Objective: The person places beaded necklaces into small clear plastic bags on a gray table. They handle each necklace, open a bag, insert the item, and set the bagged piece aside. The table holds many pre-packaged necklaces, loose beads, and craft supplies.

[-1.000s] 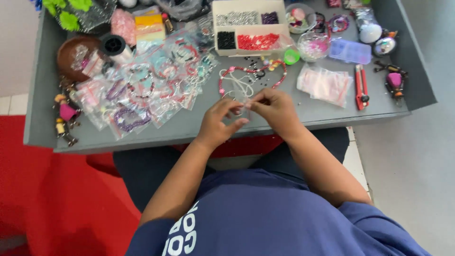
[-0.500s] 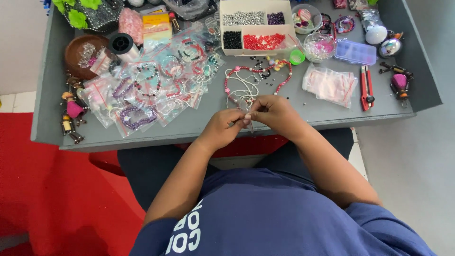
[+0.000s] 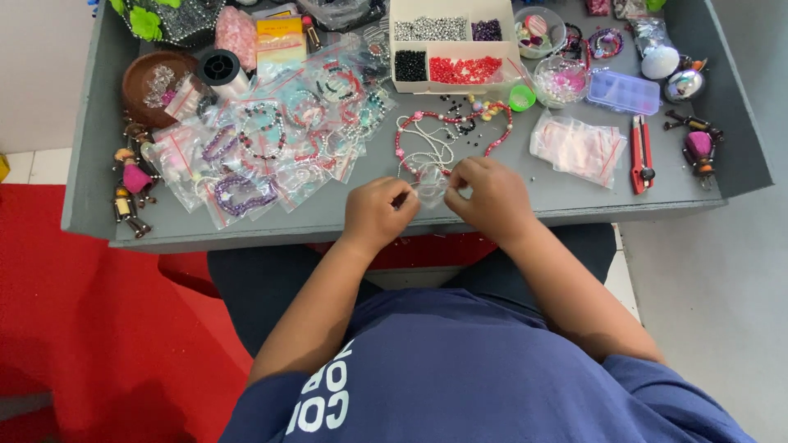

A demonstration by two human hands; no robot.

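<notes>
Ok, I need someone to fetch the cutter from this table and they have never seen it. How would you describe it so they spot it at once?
Start at the grey table and go to its right-hand end. There, just right of the stack of clear plastic bags, lies the red utility knife, lengthwise toward the person. It is the only long, slim red tool there; the nearby figurine is short and knobbly.

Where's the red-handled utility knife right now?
In the head view, the red-handled utility knife lies on the grey table's right side, just right of the clear plastic bags.
</notes>
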